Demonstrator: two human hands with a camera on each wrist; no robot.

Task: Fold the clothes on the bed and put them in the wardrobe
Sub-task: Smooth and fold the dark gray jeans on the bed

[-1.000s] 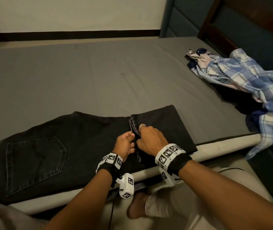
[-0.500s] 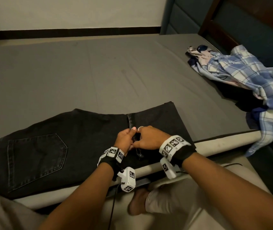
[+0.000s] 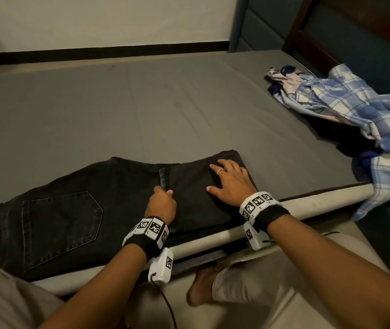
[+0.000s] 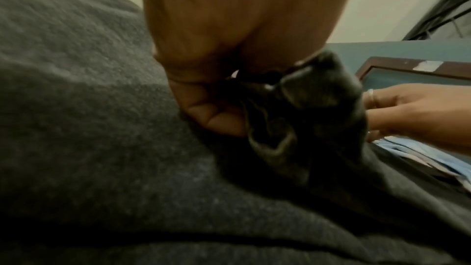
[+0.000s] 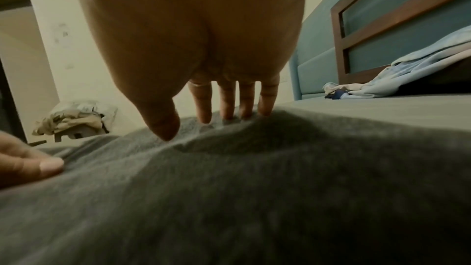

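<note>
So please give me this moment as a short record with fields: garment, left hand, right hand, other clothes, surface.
garment: black denim jeans, lying on the bed, leg end folded over
left hand: pinches the folded hem edge
right hand: flat, fingers spread, presses the folded part
other clothes: blue and white plaid shirt in a pile, far right
surface: grey bed sheet

Left hand [image 3: 161, 205]: knuckles up, fingers curled under, thumb tip forward, pinching dark cloth at the near middle.
Right hand [image 3: 228, 184]: palm down, fingers [image 5: 265, 100] straight and spread, tips pressing, to the right and slightly farther.
Forearms: both bare, reaching in from the near edge; tagged bands at the wrists.
</note>
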